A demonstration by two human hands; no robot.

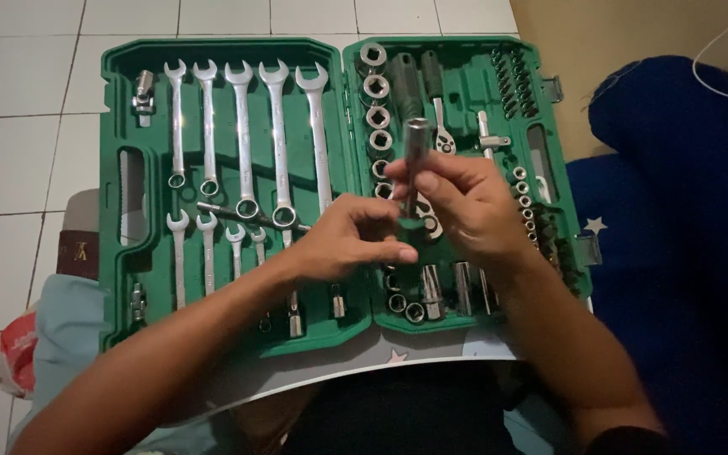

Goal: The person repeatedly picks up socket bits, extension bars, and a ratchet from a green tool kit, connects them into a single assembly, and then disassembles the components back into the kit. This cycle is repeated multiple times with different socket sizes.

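Both hands crowd the middle of the open green tool case (113,168), the right hand (465,202) holding a long socket (415,156) upright over the socket rows (377,109) — that approach is blocked. The upper wrenches (244,126) lie uncovered, reachable from the far tiled floor (18,126). A blue cushion (684,211) hems in the right side.

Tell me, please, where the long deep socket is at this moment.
In the head view, the long deep socket stands upright near the middle, held by the right hand above the right half of the green tool case, with the left hand beside it.
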